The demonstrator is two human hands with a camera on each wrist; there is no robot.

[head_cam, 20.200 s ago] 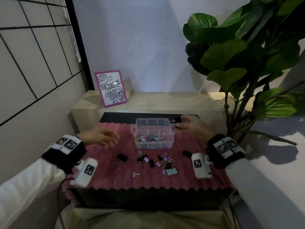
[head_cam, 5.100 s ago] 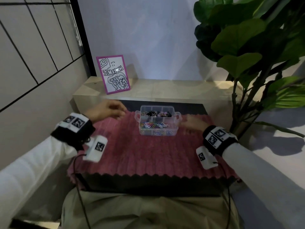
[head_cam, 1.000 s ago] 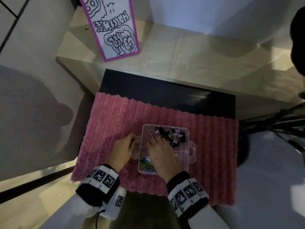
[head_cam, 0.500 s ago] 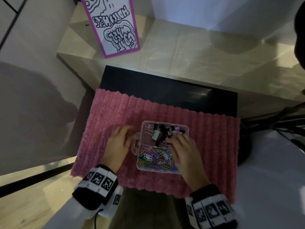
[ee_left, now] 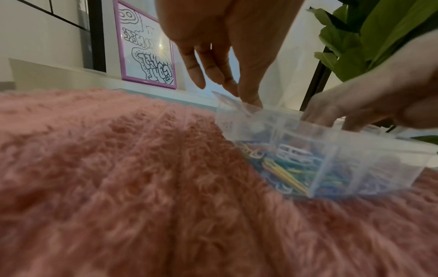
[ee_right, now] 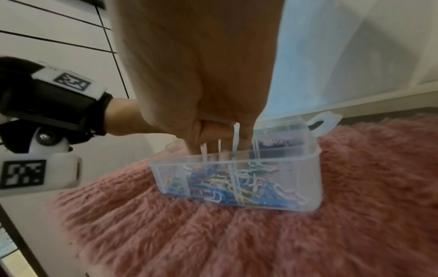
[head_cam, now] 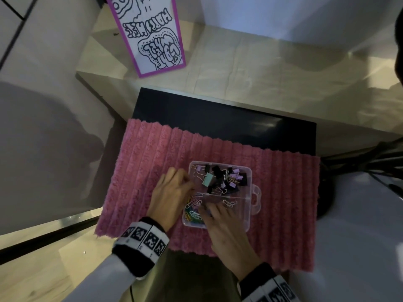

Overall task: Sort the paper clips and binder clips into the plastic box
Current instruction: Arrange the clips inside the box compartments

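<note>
Box on the mat, both hands at it

The plastic box (head_cam: 250, 211) sits on the mat (head_cam: 148, 171); binder clips (head_cam: 220, 177) at 12 o'clock inside, paper clips (head_cam: 193, 211) at 6; left hand (head_cam: 170, 197) at 9 o'clock.

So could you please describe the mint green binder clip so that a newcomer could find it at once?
Start at the pink fluffy mat, on which stands a clear plastic box. Its far compartment holds a heap of binder clips. The mint green binder clip lies at the heap's left; the others are black or lilac.
</note>
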